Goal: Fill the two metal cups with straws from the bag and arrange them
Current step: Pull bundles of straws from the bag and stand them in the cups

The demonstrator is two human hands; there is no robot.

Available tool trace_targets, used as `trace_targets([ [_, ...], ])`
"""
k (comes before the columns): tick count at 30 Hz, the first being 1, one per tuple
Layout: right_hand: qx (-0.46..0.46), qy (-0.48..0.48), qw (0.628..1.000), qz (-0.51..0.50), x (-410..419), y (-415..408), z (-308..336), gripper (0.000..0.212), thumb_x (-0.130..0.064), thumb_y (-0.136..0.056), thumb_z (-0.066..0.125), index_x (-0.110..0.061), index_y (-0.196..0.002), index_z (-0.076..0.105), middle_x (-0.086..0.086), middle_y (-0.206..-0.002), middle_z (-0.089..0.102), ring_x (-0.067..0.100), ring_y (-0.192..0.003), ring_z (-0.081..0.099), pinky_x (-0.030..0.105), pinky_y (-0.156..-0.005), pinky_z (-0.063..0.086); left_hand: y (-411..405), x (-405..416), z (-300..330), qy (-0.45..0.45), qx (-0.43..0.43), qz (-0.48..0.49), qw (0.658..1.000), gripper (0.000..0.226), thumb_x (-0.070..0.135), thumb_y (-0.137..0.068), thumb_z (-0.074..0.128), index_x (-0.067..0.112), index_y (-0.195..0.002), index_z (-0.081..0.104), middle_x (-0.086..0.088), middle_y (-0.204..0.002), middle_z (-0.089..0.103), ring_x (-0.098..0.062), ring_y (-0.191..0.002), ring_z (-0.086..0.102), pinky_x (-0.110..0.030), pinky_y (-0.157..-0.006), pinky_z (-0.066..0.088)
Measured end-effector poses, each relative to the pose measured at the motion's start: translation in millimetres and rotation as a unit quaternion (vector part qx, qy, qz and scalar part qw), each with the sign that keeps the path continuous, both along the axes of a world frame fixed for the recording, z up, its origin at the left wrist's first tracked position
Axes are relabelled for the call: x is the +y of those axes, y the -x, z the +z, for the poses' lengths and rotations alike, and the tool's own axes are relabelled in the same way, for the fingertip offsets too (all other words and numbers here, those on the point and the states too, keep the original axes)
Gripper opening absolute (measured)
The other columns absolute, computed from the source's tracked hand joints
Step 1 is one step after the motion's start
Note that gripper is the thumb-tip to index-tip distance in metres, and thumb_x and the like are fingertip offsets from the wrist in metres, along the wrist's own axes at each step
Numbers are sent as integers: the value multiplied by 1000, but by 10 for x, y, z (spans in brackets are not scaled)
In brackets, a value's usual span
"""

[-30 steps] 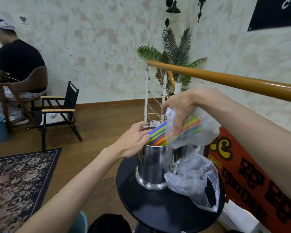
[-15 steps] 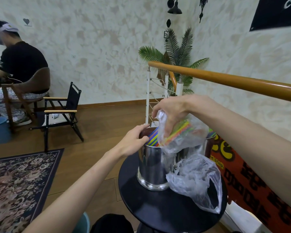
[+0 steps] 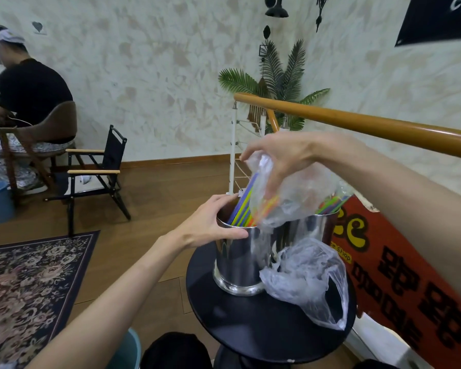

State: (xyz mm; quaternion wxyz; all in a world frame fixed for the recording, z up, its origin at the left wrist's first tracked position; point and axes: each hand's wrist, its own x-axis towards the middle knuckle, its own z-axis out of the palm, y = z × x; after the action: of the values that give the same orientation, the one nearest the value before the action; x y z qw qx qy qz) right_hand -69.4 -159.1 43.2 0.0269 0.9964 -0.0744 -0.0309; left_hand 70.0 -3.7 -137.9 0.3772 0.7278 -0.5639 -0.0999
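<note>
The straws (image 3: 244, 209) stick half out of the clear bag (image 3: 285, 193) and their low ends are already inside the near metal cup (image 3: 238, 254) on the round black counter (image 3: 250, 323). My left hand (image 3: 210, 225) has its grip curled on that cup's rim and my right hand (image 3: 280, 158) pinches the bag's top, so I think I should hold the cup firm and pull the bag straight up. The far cup (image 3: 314, 227) already holds straws, and an empty bag (image 3: 309, 280) lies beside the cups.
</note>
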Motion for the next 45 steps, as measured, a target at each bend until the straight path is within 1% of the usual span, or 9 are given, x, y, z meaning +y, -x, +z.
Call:
trace_targets([
  [6,-7,-52,999,-12,-69,118,-151,105,-41,-60,96,-25,-149,44,-3,-153,46,19,-138,45,34,-115,37,12,10,-9,1,24,-16,1000,74,63,-72,78,48,-137,46,17,-143,43,4,-136,35,-38,-119,32],
  [9,-28,-83,996,-1,-50,113,-382,107,-37,-62,96,-23,-152,40,-5,-156,43,16,-141,42,21,-105,32,46,27,12,-5,45,-7,999,89,58,-72,82,45,-146,34,14,-145,42,1,-135,38,-37,-119,33],
  [19,-133,-80,988,12,-47,694,-71,117,-35,-64,96,-30,-158,26,-11,-159,38,11,-139,43,25,-106,35,169,108,45,21,43,24,999,129,62,-68,81,32,-160,-5,6,-169,-2,-11,-153,7,-38,-123,15],
  [23,-173,-99,980,21,-48,958,-186,116,-37,-63,95,-33,-157,29,-12,-159,39,8,-141,41,32,-116,35,326,296,55,99,-92,89,987,114,63,-74,78,27,-161,14,4,-166,13,-13,-151,20,-33,-117,25],
  [25,-196,-116,974,21,-71,1084,-306,113,-39,-62,95,-34,-156,31,-12,-157,41,7,-141,41,33,-117,35,408,376,-10,223,-288,135,921,76,53,-86,71,15,-147,46,-11,-142,48,-23,-128,49,-39,-103,45],
  [28,-219,-143,965,15,-84,1233,-502,111,-37,-63,95,-33,-155,33,-11,-158,41,6,-142,38,33,-119,33,566,405,-112,320,-452,99,827,38,37,-89,72,10,-115,64,-11,-104,65,-23,-91,58,-34,-75,44],
  [37,-289,-148,945,30,47,1625,-625,106,-30,-64,95,-32,-154,39,-11,-152,49,4,-139,44,28,-116,36,1055,147,-523,158,-465,-87,867,53,61,-92,61,15,-118,65,-4,-117,63,-19,-97,57,-36,-77,49],
  [41,-310,-128,941,42,92,1764,-521,103,-29,-64,95,-31,-152,43,-12,-143,58,2,-132,51,8,-104,36,1200,-66,-649,-23,-452,-118,884,93,69,-82,63,21,-153,27,-16,-159,35,-32,-131,49,-43,-97,48],
  [45,-311,-122,941,53,135,1893,-447,104,-31,-63,95,-32,-152,43,-16,-142,58,-1,-131,52,12,-106,39,1328,-215,-731,-106,-406,-126,899,108,57,-88,67,17,-161,-1,-18,-148,46,-39,-124,54,-46,-98,44],
])
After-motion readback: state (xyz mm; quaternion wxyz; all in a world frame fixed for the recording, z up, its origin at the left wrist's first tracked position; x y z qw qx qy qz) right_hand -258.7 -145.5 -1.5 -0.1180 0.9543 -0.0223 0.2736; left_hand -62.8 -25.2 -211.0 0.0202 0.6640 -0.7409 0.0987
